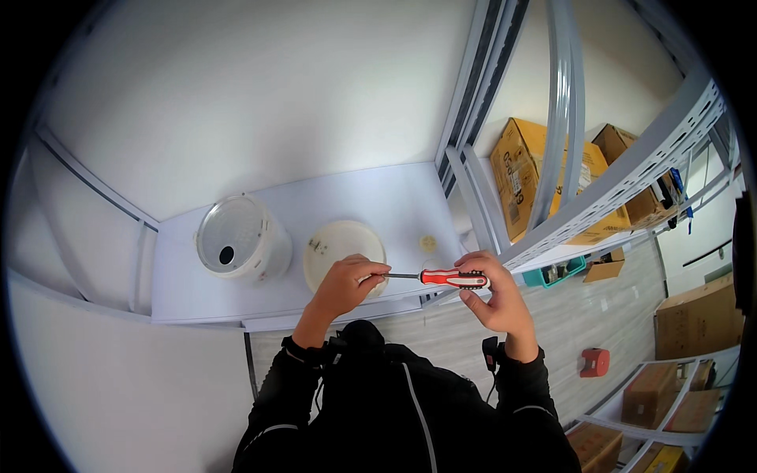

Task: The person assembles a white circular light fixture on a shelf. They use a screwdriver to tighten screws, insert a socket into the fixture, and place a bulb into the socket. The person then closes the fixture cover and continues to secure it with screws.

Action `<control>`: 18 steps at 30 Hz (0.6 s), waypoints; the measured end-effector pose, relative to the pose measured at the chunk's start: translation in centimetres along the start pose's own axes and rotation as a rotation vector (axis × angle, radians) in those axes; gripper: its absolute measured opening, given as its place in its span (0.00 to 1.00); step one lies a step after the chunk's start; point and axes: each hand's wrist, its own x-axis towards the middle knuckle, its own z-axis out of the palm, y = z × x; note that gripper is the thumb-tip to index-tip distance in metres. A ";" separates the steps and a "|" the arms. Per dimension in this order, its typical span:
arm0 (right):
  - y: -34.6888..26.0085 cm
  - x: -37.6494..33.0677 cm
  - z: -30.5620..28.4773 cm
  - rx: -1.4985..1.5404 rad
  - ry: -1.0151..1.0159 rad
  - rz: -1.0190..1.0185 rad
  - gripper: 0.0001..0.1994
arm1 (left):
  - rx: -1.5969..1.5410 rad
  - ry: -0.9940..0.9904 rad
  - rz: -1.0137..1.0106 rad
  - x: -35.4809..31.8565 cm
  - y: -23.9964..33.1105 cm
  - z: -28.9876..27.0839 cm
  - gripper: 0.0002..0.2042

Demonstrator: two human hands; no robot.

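A screwdriver with a red and white handle and a dark shaft lies level between my hands, above the front of the white table. My left hand pinches the shaft near its tip. At the other side my right hand grips the end of the handle between thumb and fingers. Beneath my left hand sits a round cream-white lid or plate, with several small dark bits near its left rim. Part of it is hidden by that hand. A small yellowish disc rests on the table beyond the handle.
A white plastic bucket with a dark round hole in its clear top stands at the table's left. Grey shelf posts rise on the right. Beyond are a yellow carton, a teal crate and a red stool on the floor.
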 end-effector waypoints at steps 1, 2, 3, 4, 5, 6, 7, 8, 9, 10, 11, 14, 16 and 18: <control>0.0 0.1 0.1 0.008 0.018 0.009 0.20 | -0.020 0.014 0.005 0.0 0.0 0.1 0.10; 0.1 0.1 0.3 0.016 0.036 0.022 0.20 | -0.042 0.026 0.009 -0.1 -0.1 0.2 0.11; 0.1 0.1 0.5 0.024 0.053 0.035 0.20 | -0.042 0.022 0.001 -0.1 -0.1 0.3 0.11; 0.2 0.1 0.8 0.040 0.072 0.059 0.20 | -0.043 0.018 -0.007 -0.1 -0.1 0.5 0.12; 0.3 0.1 1.0 0.057 0.087 0.083 0.19 | -0.043 0.016 -0.016 -0.1 -0.2 0.5 0.13; 0.4 0.1 1.2 0.073 0.103 0.107 0.19 | -0.034 0.013 -0.015 -0.2 -0.2 0.5 0.13; 0.5 0.2 1.6 0.090 0.128 0.127 0.19 | -0.024 0.011 -0.013 -0.3 -0.3 0.5 0.13; 0.6 0.2 2.1 0.104 0.154 0.147 0.18 | -0.017 0.008 -0.010 -0.3 -0.5 0.5 0.13; 0.7 0.3 2.4 0.118 0.180 0.168 0.18 | 0.003 -0.009 -0.005 -0.3 -0.7 0.6 0.14; 1.0 0.2 2.4 0.117 0.169 0.178 0.18 | 0.023 -0.026 -0.001 -0.2 -0.9 0.6 0.14; 1.2 0.2 2.5 0.119 0.155 0.188 0.18 | 0.044 -0.043 0.001 -0.3 -1.0 0.5 0.15; 1.9 0.4 3.2 0.112 0.167 0.167 0.18 | 0.033 -0.065 -0.040 -0.7 -1.2 0.6 0.19; 2.3 0.6 3.8 0.086 0.173 0.149 0.18 | 0.013 -0.114 -0.108 -0.8 -1.4 0.5 0.24; 2.3 0.9 4.4 0.044 0.156 0.147 0.19 | 0.022 -0.124 -0.144 -1.2 -2.0 0.5 0.30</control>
